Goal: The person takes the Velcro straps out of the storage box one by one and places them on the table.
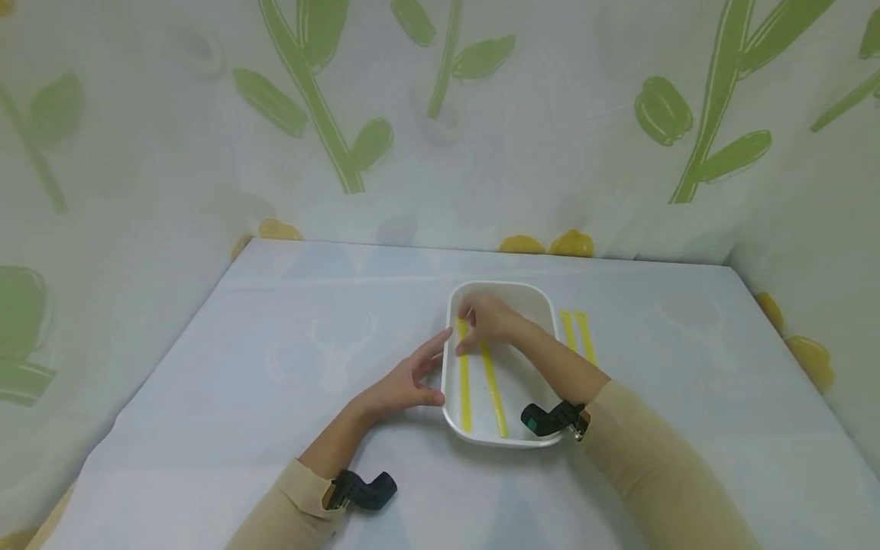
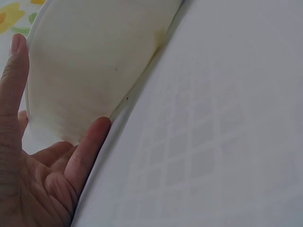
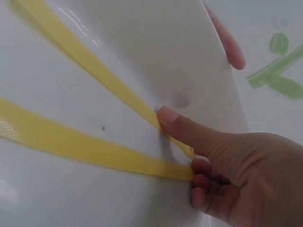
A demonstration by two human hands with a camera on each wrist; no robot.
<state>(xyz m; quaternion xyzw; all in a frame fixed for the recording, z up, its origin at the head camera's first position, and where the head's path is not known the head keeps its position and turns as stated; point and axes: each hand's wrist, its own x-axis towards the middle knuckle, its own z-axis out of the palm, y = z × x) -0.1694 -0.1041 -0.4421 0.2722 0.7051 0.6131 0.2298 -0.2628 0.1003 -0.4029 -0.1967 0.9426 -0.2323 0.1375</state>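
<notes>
1. Both hands are at the white box (image 1: 499,442): the left hand (image 1: 406,382) outside its left wall, the right hand (image 1: 486,322) reaching inside.
2. Left hand: released, with fingers spread rather than clenched. In the left wrist view its thumb (image 2: 90,144) touches the outside of the box low down, and the forefinger (image 2: 16,71) runs up beside the wall.
3. Right hand: fingers bent, the thumb touching one yellow strip close to its far end. Whether it is grasping that strip or merely touching it, I cannot tell.
4. That strip (image 1: 465,389) lies inside the box, along the left wall. A second yellow strip (image 1: 494,393) lies to its right on the box floor, slightly slanted, its far end hidden by the right hand.
5. Two more yellow strips (image 1: 577,332) lie side by side outside, just right of the box, partly covered by the right forearm.
6. Under everything is a pale patterned tablecloth (image 1: 275,382); behind it hangs a white curtain (image 1: 550,153) with green leaves. Each wrist, below a beige sleeve (image 1: 660,466), wears a black camera (image 1: 370,491).
</notes>
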